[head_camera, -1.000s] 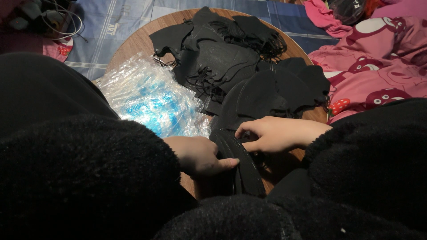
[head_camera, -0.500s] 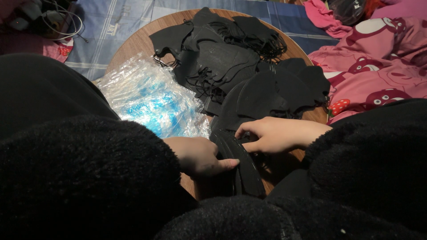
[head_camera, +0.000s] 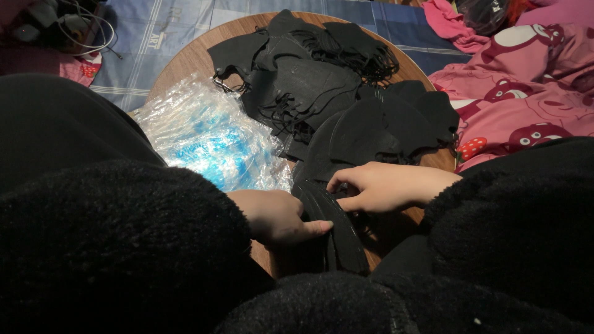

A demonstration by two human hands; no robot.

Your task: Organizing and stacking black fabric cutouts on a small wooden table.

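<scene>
Both hands (head_camera: 278, 216) (head_camera: 383, 185) pinch one black mask stack (head_camera: 334, 222); count unclear, two piles (head_camera: 322, 80) beyond.

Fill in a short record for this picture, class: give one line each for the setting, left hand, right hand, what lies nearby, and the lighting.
Setting: round wooden table among blue and pink bedding
Left hand: lies on a folded stack of black masks, thumb along it
Right hand: fingers curled on the same stack's top edge
Nearby: loose pile of black masks; crinkled clear plastic bags with blue print
Lighting: dim, sleeves in shadow
</scene>
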